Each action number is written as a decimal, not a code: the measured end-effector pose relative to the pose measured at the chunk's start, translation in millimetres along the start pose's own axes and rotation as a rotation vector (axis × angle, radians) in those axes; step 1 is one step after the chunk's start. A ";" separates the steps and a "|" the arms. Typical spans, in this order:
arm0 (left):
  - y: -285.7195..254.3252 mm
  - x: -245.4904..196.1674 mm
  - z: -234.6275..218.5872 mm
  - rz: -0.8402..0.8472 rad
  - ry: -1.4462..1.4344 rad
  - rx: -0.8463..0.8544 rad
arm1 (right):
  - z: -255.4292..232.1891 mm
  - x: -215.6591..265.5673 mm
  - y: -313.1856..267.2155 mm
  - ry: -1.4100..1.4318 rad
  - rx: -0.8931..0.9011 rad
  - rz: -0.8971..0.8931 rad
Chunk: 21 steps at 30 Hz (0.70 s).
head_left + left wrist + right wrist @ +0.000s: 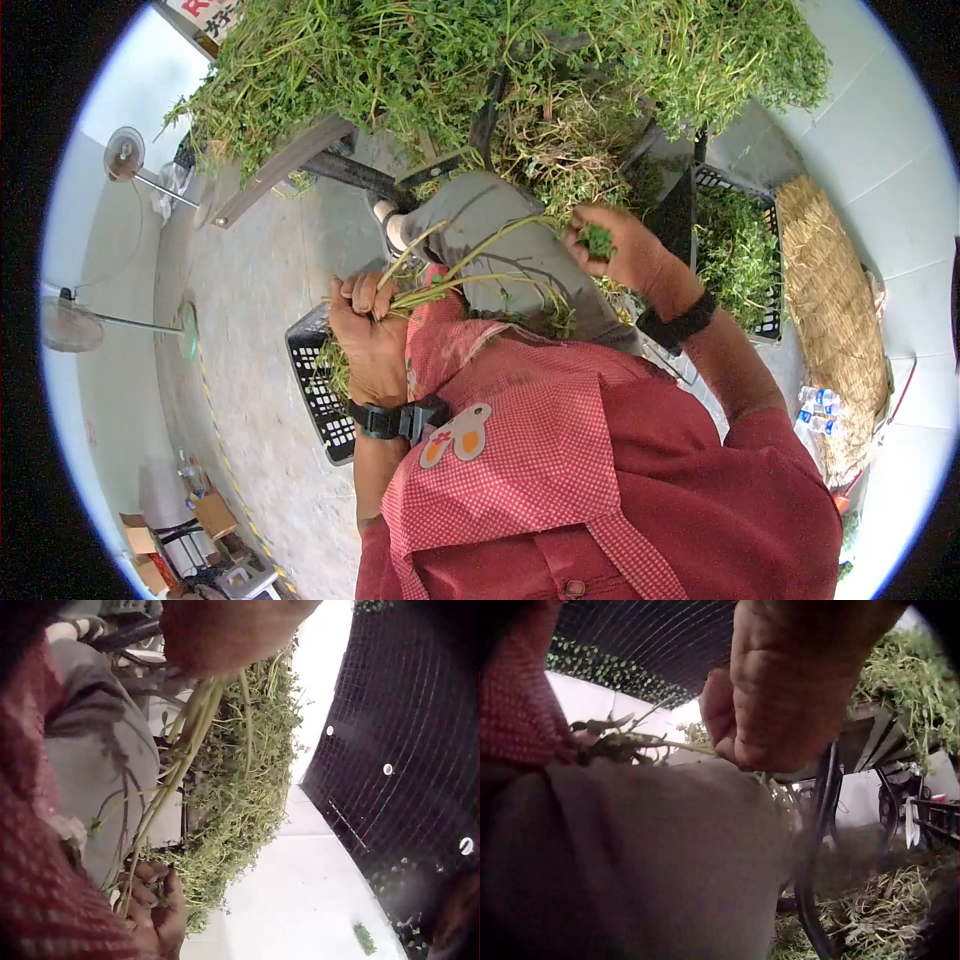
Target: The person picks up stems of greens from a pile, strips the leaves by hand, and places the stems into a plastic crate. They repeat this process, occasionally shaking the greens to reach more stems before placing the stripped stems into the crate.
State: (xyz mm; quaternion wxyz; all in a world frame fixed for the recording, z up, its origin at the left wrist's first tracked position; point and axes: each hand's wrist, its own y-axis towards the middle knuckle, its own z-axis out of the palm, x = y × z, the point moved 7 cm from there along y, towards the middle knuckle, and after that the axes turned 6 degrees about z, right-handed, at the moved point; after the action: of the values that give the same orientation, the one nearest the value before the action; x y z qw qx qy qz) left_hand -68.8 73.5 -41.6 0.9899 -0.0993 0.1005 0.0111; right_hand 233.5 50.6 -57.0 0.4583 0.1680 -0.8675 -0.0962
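Note:
The left hand (368, 325) grips several long green stems (465, 262) near their thick ends, above the lap at the left. Their thinner ends arch right across the grey trousers. Over the right knee, the right hand (622, 250) has curled fingers around a small clump of green leaves (598, 241). In the left wrist view, stems (174, 776) run down from the left hand (229, 634) towards the right hand (156, 911). The right wrist view shows the right hand (787, 690) from behind, with a stem (679, 745) at its fingers; its fingertips are hidden.
A table edge (285, 170) in front bears a large heap of greens (400, 70). Black crates with greens stand left (325, 400) and right (770, 250). More plants (560, 140) lie beneath the table. Rolled straw matting (830, 300), bottles (820, 410) and fans (125, 155) are around.

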 end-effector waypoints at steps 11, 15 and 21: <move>-0.2 4.9 2.2 0.003 -0.018 -0.121 | 55.1 10.6 6.8 0.306 0.461 0.450; 3.0 5.1 3.8 -0.024 -0.080 -0.055 | 57.5 44.7 11.8 0.441 0.601 0.528; -3.5 10.6 9.3 -0.015 -0.083 -0.104 | 91.9 38.9 1.2 0.859 0.696 0.754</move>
State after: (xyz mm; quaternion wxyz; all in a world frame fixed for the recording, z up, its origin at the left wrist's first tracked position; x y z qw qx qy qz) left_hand -56.4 71.9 -34.1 0.9867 -0.1510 0.0580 0.0132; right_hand 136.9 38.1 -78.6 0.6844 0.0148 -0.5878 0.4312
